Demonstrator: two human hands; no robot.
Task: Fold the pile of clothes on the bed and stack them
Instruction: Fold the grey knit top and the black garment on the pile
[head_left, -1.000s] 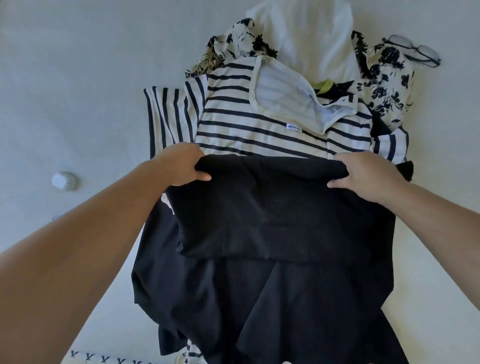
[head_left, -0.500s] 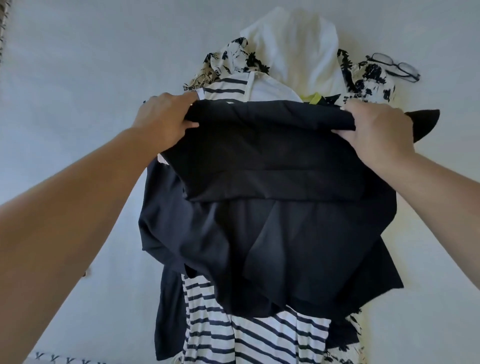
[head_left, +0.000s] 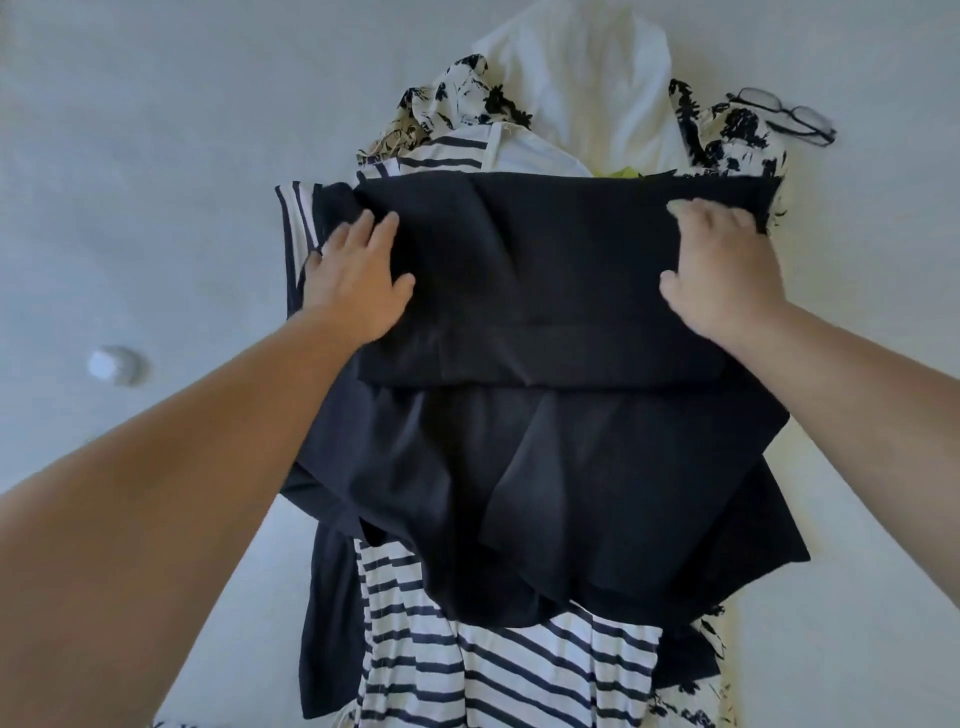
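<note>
A black garment (head_left: 545, 415) lies spread over the pile on the bed, its far part folded back toward me into a flat band. My left hand (head_left: 358, 280) rests flat on the band's left end, fingers apart. My right hand (head_left: 727, 275) presses flat on its right end. Under the black cloth lies a black-and-white striped top (head_left: 493, 670), showing near me and at the far left. Behind it sit a white garment (head_left: 587, 88) and a cream floral-print piece (head_left: 457, 104).
A pair of glasses (head_left: 784, 117) lies on the pale bedsheet (head_left: 156, 156) at the far right of the pile. A small white round object (head_left: 111, 364) sits on the sheet at my left. The floral fabric also shows along the pile's right edge.
Both hands carried the black garment's edge away from me over the striped top, laid it down and let go. They now lie flat on the folded band.
</note>
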